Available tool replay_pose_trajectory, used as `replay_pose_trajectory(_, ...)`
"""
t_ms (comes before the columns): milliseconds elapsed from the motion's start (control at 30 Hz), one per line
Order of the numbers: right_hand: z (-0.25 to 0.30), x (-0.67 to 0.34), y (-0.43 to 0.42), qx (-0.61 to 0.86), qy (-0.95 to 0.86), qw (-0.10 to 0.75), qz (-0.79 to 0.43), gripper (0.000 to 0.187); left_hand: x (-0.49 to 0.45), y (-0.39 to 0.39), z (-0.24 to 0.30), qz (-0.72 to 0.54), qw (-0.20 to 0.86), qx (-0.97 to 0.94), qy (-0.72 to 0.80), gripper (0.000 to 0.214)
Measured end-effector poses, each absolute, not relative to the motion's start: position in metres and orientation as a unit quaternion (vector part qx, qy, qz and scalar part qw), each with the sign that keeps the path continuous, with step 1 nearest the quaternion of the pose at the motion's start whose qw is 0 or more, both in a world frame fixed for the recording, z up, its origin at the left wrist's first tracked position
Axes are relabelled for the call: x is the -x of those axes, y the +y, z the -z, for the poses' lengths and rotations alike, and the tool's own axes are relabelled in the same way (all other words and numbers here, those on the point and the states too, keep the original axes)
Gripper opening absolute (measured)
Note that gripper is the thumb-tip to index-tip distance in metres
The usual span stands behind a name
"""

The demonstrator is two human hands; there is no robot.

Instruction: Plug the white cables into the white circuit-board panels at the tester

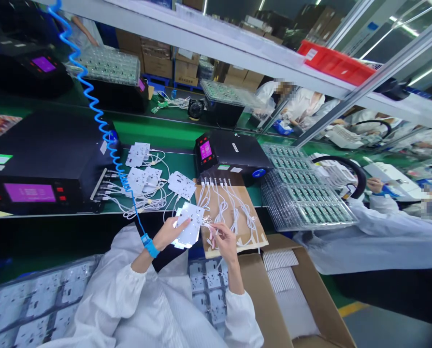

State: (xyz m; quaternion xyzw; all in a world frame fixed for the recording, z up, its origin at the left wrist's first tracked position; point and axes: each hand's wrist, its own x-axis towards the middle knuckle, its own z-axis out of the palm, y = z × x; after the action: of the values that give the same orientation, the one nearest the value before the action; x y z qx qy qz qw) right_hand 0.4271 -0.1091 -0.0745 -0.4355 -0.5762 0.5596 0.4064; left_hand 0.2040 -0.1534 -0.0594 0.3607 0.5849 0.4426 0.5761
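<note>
My left hand grips a white circuit board by its left side, thumb on top; another board edge shows just beneath it. A blue wrist strap with a coiled blue cord sits on that wrist. At the board's right edge, the fingers of my right hand pinch the end of a white cable; whether its plug is seated in the board I cannot tell. More white boards with cables lie on the green bench behind. Several white cables run over a brown panel beside my right hand.
Black test units with purple screens stand left and centre. Stacked clear trays of green boards are at right. Below are an open cardboard box and trays of white boards. A co-worker's sleeve is at right.
</note>
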Motion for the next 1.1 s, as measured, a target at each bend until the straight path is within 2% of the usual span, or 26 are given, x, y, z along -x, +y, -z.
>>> replay_pose_trajectory(133, 0.071, -0.443, -0.104, 0.455, -0.55, 0.343, -0.611, 0.047, -0.206, -0.156, 0.061, -0.442, 0.582, -0.352, 0.585, 0.064)
replay_pose_trajectory(167, 0.07, -0.446, -0.1, 0.467, -0.524, 0.362, -0.613, 0.052, -0.206, -0.156, 0.063, -0.442, 0.577, -0.354, 0.588, 0.064)
replay_pose_trajectory(233, 0.07, -0.447, -0.091, 0.489, -0.45, 0.451, -0.596, 0.056, -0.206, -0.155, 0.068, -0.439, 0.57, -0.363, 0.592, 0.062)
replay_pose_trajectory(333, 0.07, -0.432, -0.078, 0.466, -0.344, 0.587, -0.566, 0.054, -0.207, -0.154, 0.076, -0.426, 0.555, -0.396, 0.595, 0.06)
replay_pose_trajectory(433, 0.068, -0.406, -0.072, 0.416, -0.352, 0.617, -0.567, 0.046, -0.209, -0.152, 0.081, -0.393, 0.54, -0.433, 0.606, 0.059)
replay_pose_trajectory(500, 0.068, -0.392, -0.073, 0.409, -0.421, 0.583, -0.562, 0.037, -0.209, -0.151, 0.084, -0.375, 0.538, -0.446, 0.609, 0.06)
replay_pose_trajectory(667, 0.076, -0.377, -0.083, 0.379, -0.674, 0.416, -0.478, 0.018, -0.207, -0.148, 0.087, -0.355, 0.534, -0.484, 0.595, 0.06)
replay_pose_trajectory(833, 0.08, -0.376, -0.085, 0.304, -0.802, 0.379, -0.348, 0.019, -0.209, -0.145, 0.089, -0.35, 0.51, -0.504, 0.603, 0.059)
replay_pose_trajectory(1100, 0.079, -0.379, -0.09, 0.307, -0.838, 0.336, -0.301, 0.021, -0.216, -0.141, 0.086, -0.341, 0.497, -0.513, 0.611, 0.054)
